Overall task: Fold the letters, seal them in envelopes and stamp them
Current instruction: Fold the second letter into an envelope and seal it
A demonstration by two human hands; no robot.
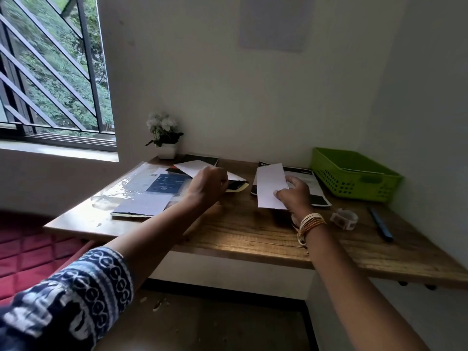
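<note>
My right hand (pixel 295 196) pinches the lower right corner of a folded white letter (pixel 270 186), held upright above the wooden desk (pixel 253 234). My left hand (pixel 209 184) is closed on a white envelope (pixel 192 167) lifted over the desk's back middle; its far end pokes out to the right above a black-and-cream pad (pixel 238 186). A roll of stamps (pixel 344 219) lies to the right of my right wrist. More paper (pixel 145 205) rests on a notebook at the left.
A green plastic basket (pixel 354 176) stands at the back right, a blue pen (pixel 379 226) in front of it. A potted white flower (pixel 164 138) sits at the back left beside dark books. A clear plastic sleeve with a blue sheet (pixel 162 183) covers the left side.
</note>
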